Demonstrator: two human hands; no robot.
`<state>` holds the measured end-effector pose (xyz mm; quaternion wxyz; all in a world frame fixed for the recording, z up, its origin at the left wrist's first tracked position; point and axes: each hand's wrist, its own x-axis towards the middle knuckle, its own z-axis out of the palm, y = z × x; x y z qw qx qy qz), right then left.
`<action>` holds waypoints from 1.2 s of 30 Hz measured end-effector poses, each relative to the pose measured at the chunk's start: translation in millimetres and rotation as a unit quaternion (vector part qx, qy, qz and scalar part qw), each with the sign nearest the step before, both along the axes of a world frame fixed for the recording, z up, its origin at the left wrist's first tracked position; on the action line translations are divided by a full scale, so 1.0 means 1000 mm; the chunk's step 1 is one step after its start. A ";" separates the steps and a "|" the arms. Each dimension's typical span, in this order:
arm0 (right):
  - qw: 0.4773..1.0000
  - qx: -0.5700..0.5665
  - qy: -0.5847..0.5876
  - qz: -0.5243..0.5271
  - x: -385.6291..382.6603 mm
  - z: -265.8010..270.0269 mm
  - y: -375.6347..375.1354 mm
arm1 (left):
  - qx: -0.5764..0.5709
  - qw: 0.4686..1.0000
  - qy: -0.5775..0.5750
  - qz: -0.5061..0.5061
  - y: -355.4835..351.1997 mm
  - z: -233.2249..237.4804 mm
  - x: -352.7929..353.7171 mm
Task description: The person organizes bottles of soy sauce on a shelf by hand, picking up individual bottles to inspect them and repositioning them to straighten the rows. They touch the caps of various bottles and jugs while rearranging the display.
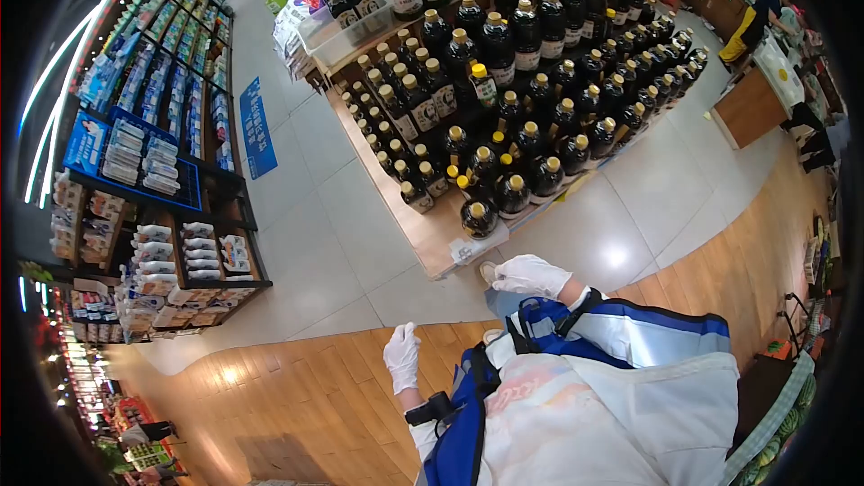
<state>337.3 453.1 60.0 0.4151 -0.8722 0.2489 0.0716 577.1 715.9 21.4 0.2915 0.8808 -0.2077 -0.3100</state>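
Note:
My left hand (402,358), in a white glove, hangs over the wooden floor with its fingers curled in. Nothing shows in it. In front of my body is my right hand (531,276), also white-gloved, its fingers bent together and no object visible in them. It is nearest the front corner of a low display stand (436,255) but looks apart from it. Dark bottles with gold caps crowd the stand; a large bottle (479,217) is at the near corner. Just below it a white wrapped item (472,248) lies at the stand's edge.
Shelves (256,256) with packaged goods line the left side. A blue floor sign (255,128) lies on the grey tiles. A clear plastic bin (346,29) holds bottles at the stand's back corner. At the right, a person (765,13) is near a wooden counter (747,112).

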 end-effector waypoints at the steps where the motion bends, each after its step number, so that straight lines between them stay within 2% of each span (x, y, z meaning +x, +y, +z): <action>1: 1.000 -0.007 0.005 -0.010 0.004 -0.001 -0.012 | 0.015 1.000 -0.011 -0.024 -0.020 0.005 0.005; 5: 0.997 -0.012 0.045 -0.066 0.015 -0.003 -0.052 | 0.037 0.987 -0.085 -0.134 -0.089 0.006 0.025; 6: 0.995 -0.005 0.058 -0.085 0.016 -0.003 -0.060 | 0.051 0.989 -0.050 -0.133 -0.109 0.010 0.029; 8: 0.987 -0.018 0.093 -0.127 0.017 -0.013 -0.073 | 0.005 0.983 -0.086 -0.161 -0.144 0.017 0.032; 12: 0.953 -0.064 0.114 -0.274 0.004 -0.046 -0.092 | -0.030 0.972 -0.081 -0.217 -0.200 0.010 0.044; 15: 0.915 -0.053 0.165 -0.365 0.008 -0.042 -0.109 | -0.050 0.961 -0.057 -0.267 -0.243 0.009 0.057; 19: 0.895 -0.071 0.113 -0.426 0.025 -0.055 -0.126 | -0.102 0.938 -0.065 -0.325 -0.319 0.007 0.075; 20: 0.894 -0.063 0.121 -0.427 0.031 -0.063 -0.129 | -0.105 0.933 -0.062 -0.340 -0.340 0.004 0.080; 23: 0.865 -0.199 0.091 -0.451 0.055 -0.069 -0.133 | -0.134 0.902 -0.095 -0.399 -0.405 -0.003 0.090; 24: 0.855 -0.257 0.075 -0.444 0.064 -0.068 -0.138 | -0.098 0.903 -0.074 -0.412 -0.427 -0.008 0.092; 25: 0.860 -0.269 0.061 -0.429 0.073 -0.066 -0.143 | -0.100 0.891 -0.080 -0.436 -0.446 -0.006 0.091; 27: 0.870 -0.295 0.034 -0.394 0.093 -0.060 -0.156 | -0.123 0.848 -0.160 -0.490 -0.478 -0.030 0.095; 28: 0.887 -0.233 0.046 -0.396 0.105 -0.049 -0.163 | -0.081 0.841 -0.156 -0.511 -0.491 -0.035 0.094; 31: 0.888 -0.164 0.082 -0.421 0.136 -0.073 -0.180 | 0.018 0.809 -0.180 -0.559 -0.521 -0.048 0.085; 36: 0.840 -0.219 0.016 -0.496 0.157 -0.111 -0.198 | 0.009 0.776 -0.227 -0.588 -0.534 -0.081 0.081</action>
